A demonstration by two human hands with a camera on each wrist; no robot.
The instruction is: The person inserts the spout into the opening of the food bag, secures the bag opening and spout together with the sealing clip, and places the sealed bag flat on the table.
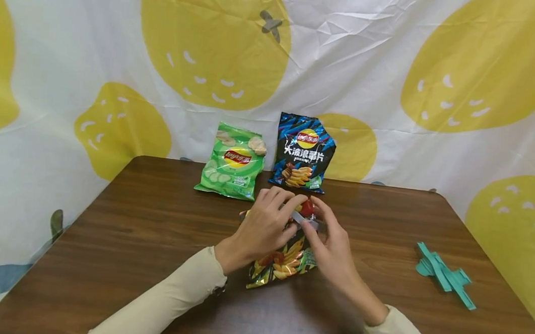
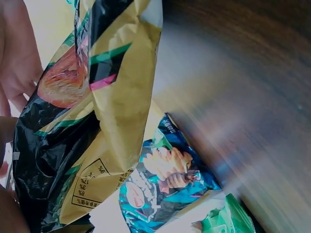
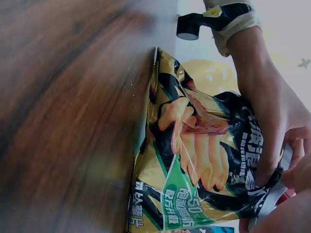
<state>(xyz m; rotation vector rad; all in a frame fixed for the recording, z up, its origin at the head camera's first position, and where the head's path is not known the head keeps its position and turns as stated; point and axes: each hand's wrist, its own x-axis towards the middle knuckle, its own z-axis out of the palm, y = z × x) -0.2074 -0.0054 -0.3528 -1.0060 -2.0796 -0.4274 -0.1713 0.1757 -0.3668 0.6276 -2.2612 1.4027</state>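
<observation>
A black and gold chip bag (image 1: 285, 261) stands on the table, its folded top between both hands. A grey bag clip (image 1: 304, 220) lies across that top. My left hand (image 1: 266, 220) grips the bag's upper edge at the clip's left end, fingers curled over it. From the other side my right hand (image 1: 336, 246) pinches the clip between thumb and fingers. Chips and black lettering panels show on the bag's front (image 3: 199, 150) in the right wrist view; the gold back (image 2: 121, 97) faces the left wrist view. Fingers partly hide the clip.
Behind the hands stand a green chip bag (image 1: 233, 162) and a blue and black chip bag (image 1: 302, 153), near the table's back edge. Several teal bag clips (image 1: 445, 274) lie in a pile on the right of the brown table (image 1: 155, 232). A lemon-print cloth (image 1: 355, 50) hangs behind.
</observation>
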